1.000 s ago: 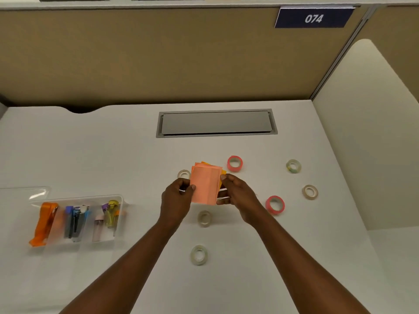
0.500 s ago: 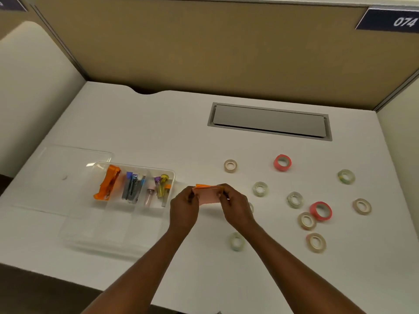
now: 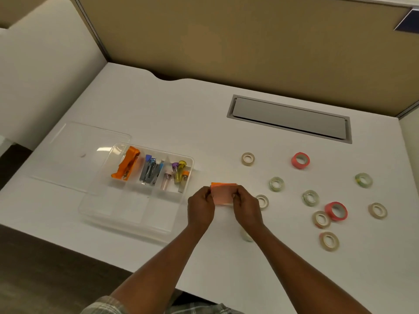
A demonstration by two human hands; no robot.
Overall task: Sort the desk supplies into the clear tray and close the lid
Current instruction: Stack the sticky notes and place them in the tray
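left hand [image 3: 201,209]: i see its fingers [image 3: 207,194] pinching the sticky notes [image 3: 223,194]
right hand [image 3: 246,208]: fingers pinching them too
tray [image 3: 136,210]: just left

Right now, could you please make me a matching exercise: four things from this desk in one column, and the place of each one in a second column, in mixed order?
Things
1. sticky notes
2. orange tool
3. lid
4. red tape

Places
A. flat on the desk, left of the tray
B. pinched between the left hand and right hand
C. in the tray's far left compartment
D. loose on the desk, right of both hands

Pairs: 1-B, 2-C, 3-A, 4-D
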